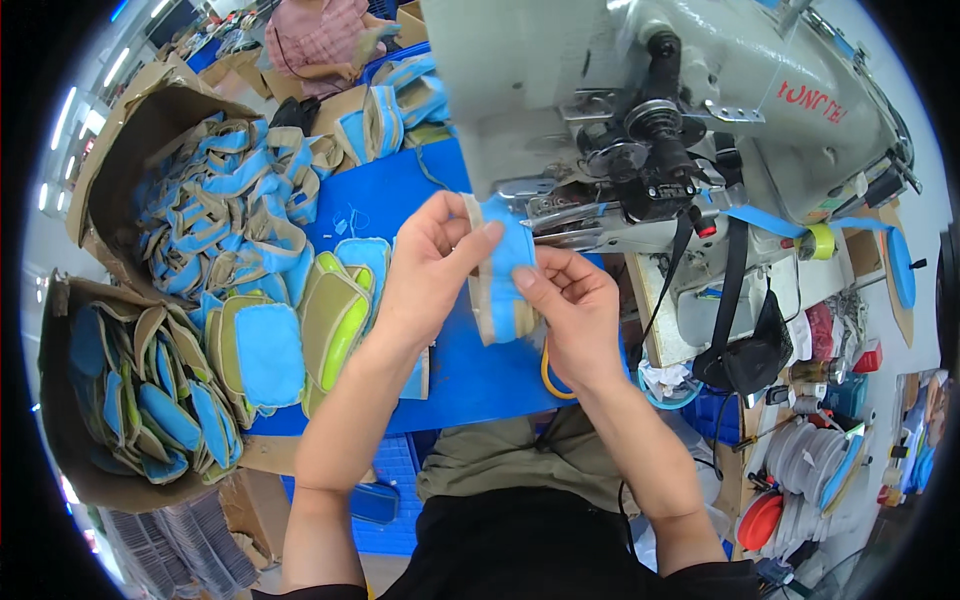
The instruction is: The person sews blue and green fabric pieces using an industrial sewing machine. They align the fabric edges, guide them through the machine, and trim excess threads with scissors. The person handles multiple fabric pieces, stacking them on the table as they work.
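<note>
A blue fabric piece with beige edging (512,252) is stretched between my two hands, just in front of the sewing machine's needle area. My left hand (430,262) pinches its left edge between thumb and fingers. On the other side, my right hand (575,305) grips the lower right edge, thumb on top. The grey industrial sewing machine (540,90) stands close beyond the fabric, and the piece's upper right corner lies near its metal guide. Below my hands spreads the blue work surface (400,205).
Cardboard boxes at the left hold blue-and-beige bands (225,190) and flat padded pieces (165,410). More padded pieces (268,350) lie by my left forearm. Blue tape (765,220) runs from a reel to the machine. Spools (800,455) stand at right. Another person (320,40) is at the back.
</note>
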Tool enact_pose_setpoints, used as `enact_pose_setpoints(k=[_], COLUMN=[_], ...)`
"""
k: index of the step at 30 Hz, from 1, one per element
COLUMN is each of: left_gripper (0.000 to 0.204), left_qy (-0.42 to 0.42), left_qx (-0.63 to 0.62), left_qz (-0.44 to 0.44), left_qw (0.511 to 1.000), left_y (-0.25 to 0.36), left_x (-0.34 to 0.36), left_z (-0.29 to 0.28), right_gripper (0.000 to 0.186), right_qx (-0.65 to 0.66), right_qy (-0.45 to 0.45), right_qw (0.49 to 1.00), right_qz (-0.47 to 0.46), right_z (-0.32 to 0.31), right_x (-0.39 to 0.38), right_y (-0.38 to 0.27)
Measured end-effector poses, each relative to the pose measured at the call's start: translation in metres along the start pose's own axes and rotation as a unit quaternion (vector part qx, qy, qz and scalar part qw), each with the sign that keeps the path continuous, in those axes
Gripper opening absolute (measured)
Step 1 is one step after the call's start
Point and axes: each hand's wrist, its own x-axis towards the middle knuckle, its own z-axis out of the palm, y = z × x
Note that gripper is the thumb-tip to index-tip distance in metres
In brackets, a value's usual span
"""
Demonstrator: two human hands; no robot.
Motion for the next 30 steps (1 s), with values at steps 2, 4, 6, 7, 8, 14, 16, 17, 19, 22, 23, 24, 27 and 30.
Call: enact_pose_setpoints(k=[2,4,6,7,8,14,16,17,19,22,23,24,27,30], left_gripper=[0.017,0.020,0.023,0.024,0.025,0.026,0.025,0.024,0.024,0.026,0.026,0.027,0.025,0.024], left_qy=[-0.006,-0.008,-0.012,-0.014,-0.015,-0.011,-0.015,-0.018,-0.018,-0.009,-0.009,-0.007,-0.011,-0.026], left_qx=[-0.011,-0.008,0.004,0.002,-0.001,0.002,0.011,0.011,0.011,0.023,0.034,0.044,0.065,0.066], left_qz=[-0.003,-0.007,-0.008,-0.009,-0.010,-0.002,-0.001,0.003,0.005,0.017,0.027,0.037,0.058,0.055], left_qw=[1.000,1.000,1.000,1.000,1.000,1.000,1.000,1.000,1.000,1.000,0.999,0.998,0.996,0.996], left_y=[0.003,0.003,0.001,0.000,-0.002,0.002,0.000,-0.001,-0.002,-0.003,-0.004,-0.006,-0.014,-0.010], left_x=[-0.004,-0.010,-0.013,-0.015,-0.017,-0.023,-0.022,-0.020,-0.020,-0.025,-0.026,-0.027,-0.026,-0.025], left_z=[0.004,0.005,0.005,0.006,0.007,0.009,0.007,0.004,0.006,0.014,0.015,0.014,0.005,0.007], right_gripper=[0.023,0.026,0.029,0.031,0.032,0.034,0.034,0.034,0.033,0.031,0.030,0.030,0.029,0.029], right_qx=[0.021,0.023,0.028,0.031,0.033,0.022,0.023,0.023,0.014,0.019,0.024,0.012,-0.025,-0.058], right_qy=[-0.005,-0.019,-0.024,-0.022,-0.020,-0.013,-0.008,-0.005,0.010,0.015,0.013,0.010,0.004,0.003], right_qw=[1.000,0.999,0.998,0.998,0.998,0.999,0.999,0.999,1.000,1.000,0.999,0.999,0.996,0.987], right_qz=[0.018,0.043,0.054,0.053,0.052,0.048,0.031,0.023,0.019,-0.007,-0.018,-0.030,-0.083,-0.151], right_z=[0.000,0.000,0.000,0.000,0.000,0.002,0.004,0.004,0.005,0.006,0.006,0.005,0.002,-0.003], right_x=[0.002,0.003,0.001,-0.001,-0.002,-0.007,-0.006,-0.004,0.000,-0.002,-0.003,-0.004,-0.006,-0.005], right_y=[-0.006,-0.013,-0.016,-0.017,-0.018,-0.022,-0.019,-0.017,-0.013,-0.006,-0.004,-0.001,0.012,0.027])
